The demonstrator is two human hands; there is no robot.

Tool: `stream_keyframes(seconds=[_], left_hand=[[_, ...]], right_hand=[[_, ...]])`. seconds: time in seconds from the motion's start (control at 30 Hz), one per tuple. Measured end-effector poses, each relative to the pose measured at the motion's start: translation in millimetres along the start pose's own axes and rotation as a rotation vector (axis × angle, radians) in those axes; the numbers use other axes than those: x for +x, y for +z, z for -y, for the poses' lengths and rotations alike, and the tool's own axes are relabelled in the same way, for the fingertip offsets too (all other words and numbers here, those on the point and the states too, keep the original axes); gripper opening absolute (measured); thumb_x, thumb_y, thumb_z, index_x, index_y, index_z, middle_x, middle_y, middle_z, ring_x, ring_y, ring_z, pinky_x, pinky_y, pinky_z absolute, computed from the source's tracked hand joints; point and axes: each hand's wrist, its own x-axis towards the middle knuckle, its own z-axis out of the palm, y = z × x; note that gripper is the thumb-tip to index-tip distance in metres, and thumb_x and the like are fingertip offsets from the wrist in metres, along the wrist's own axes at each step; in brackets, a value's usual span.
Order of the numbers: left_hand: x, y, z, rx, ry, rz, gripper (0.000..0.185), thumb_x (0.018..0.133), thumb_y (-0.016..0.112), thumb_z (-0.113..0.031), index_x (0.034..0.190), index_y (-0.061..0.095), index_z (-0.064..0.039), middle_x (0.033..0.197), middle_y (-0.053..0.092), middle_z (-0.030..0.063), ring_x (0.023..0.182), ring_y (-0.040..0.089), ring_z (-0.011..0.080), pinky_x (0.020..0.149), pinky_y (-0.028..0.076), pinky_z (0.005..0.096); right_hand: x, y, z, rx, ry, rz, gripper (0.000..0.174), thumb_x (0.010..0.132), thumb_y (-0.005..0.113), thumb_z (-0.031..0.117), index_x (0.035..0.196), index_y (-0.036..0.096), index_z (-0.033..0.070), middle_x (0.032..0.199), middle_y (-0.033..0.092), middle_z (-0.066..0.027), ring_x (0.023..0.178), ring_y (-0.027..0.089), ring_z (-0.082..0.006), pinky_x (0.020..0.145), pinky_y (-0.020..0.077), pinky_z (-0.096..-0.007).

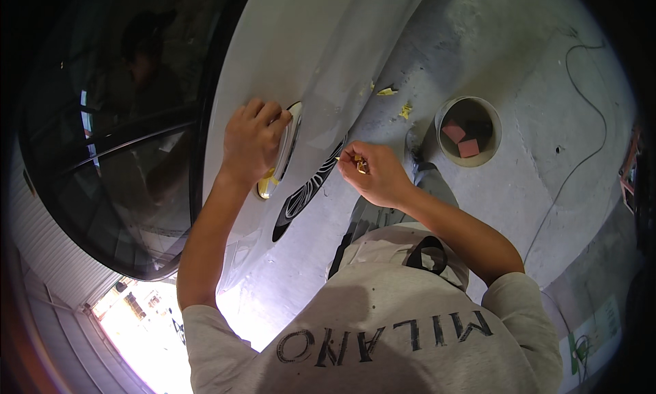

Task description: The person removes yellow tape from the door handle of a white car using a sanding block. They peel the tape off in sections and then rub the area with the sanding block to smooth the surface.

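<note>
My left hand [256, 140] is curled over the upper part of a car's door handle [291, 140], with its fingertips at the handle's edge; whether they pinch anything is hidden. Yellow masking tape [267, 183] covers the handle's lower end. In my right hand [379, 176] are crumpled bits of yellow tape [362, 164], held between curled fingers beside the car door [318, 71]. Below the door edge, the dark wheel [310, 189] shows between my two hands.
A round bucket [439, 132] with reddish blocks [468, 148] inside stands on the concrete floor [523, 199]. Yellow tape scraps [405, 110] lie near the car. A thin cable [589, 158] curves across the floor at right. Dark side windows [118, 189] are at left.
</note>
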Motion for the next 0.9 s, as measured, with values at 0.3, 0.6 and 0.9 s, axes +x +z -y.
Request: stream_keyframes(seconds=[0.3,0.6,0.9], left_hand=[[-1,-19,5,-0.103,-0.007,0.065,0.020,0.080,0.073,-0.003,0.100,0.076,-0.007,0.099,0.068,0.0035,0.096,0.063,0.0227,0.084,0.050,0.0358],[3,-14,12,0.043,0.182,0.170,0.028,0.078,0.070,-0.002,0.104,0.080,-0.008,0.100,0.070,0.0008,0.100,0.064,0.0194,0.089,0.049,0.0322],[8,-27,10,0.149,0.227,0.341,0.017,0.084,0.073,-0.006,0.099,0.081,-0.009,0.104,0.068,-0.0013,0.105,0.061,0.0177,0.098,0.046,0.0311]], right_hand=[[-10,-9,-4,-0.025,-0.028,-0.072,0.022,0.099,0.067,0.021,0.093,0.065,0.000,0.064,0.057,-0.0015,0.056,0.050,-0.0088,0.054,0.0400,-0.0297],[-20,-5,-15,-0.071,-0.045,-0.069,0.021,0.099,0.067,0.020,0.094,0.066,0.000,0.063,0.057,-0.0017,0.058,0.051,-0.0094,0.055,0.0404,-0.0303],[-29,-1,-27,-0.089,-0.087,-0.065,0.020,0.099,0.067,0.019,0.092,0.065,0.000,0.065,0.058,-0.0013,0.058,0.050,-0.0092,0.056,0.0408,-0.0298]])
